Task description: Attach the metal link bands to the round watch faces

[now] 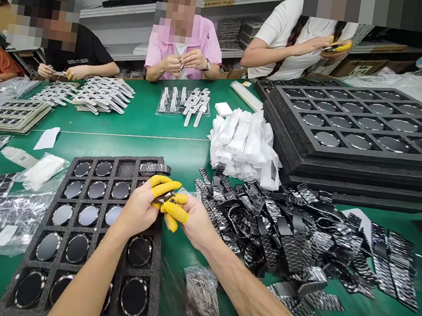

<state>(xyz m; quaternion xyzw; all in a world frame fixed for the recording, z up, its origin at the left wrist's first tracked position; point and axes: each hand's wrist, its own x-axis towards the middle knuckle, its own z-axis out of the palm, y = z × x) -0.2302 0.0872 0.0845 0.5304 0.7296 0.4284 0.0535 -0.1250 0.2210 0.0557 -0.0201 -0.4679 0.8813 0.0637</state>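
A small dark watch, partly hidden by yellow-covered fingertips, is held above the upper right edge of a foam tray. The left hand pinches it from one side; the right hand, its fingers pressed together, pinches it from the other. The left forearm crosses the tray and hides several cells; others hold round watch faces, and one in the top row is empty beside a cell with a metal band. Right of the hands lies a heap of black straps; the right forearm passes between it and a clear bag of pins. Beyond are white pouches and, to their right, stacked foam trays. Plastic bags lie left of the near tray. Across the green table, three people handle small items near white straps.
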